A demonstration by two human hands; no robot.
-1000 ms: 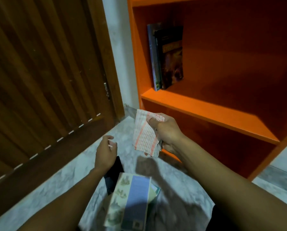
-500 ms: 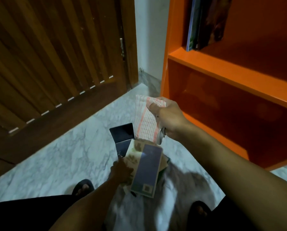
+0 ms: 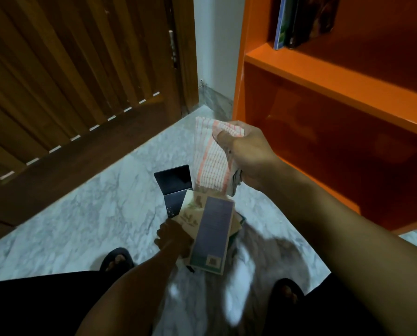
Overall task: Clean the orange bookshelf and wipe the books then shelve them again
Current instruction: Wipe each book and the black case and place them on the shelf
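Note:
The orange bookshelf (image 3: 328,76) stands at the right, with a few upright books (image 3: 299,23) on its upper shelf at the left end. A stack of books (image 3: 211,236) lies on the marble floor in front of me; the top one has a blue panel on a pale cover. A dark book (image 3: 174,187) lies just beyond the stack. My left hand (image 3: 172,236) grips the left edge of the stack. My right hand (image 3: 246,151) holds a white cloth with orange stripes (image 3: 211,163) above the stack, left of the lower shelf.
A brown slatted wooden door (image 3: 76,76) fills the left side, and a white wall strip (image 3: 217,44) separates it from the shelf. My two sandalled feet (image 3: 116,259) stand on the grey marble floor (image 3: 81,214) either side of the stack.
My view dropped from the upper shelf to the floor. My left hand moved down from beside the cloth and took hold of the book stack. The right hand keeps the cloth.

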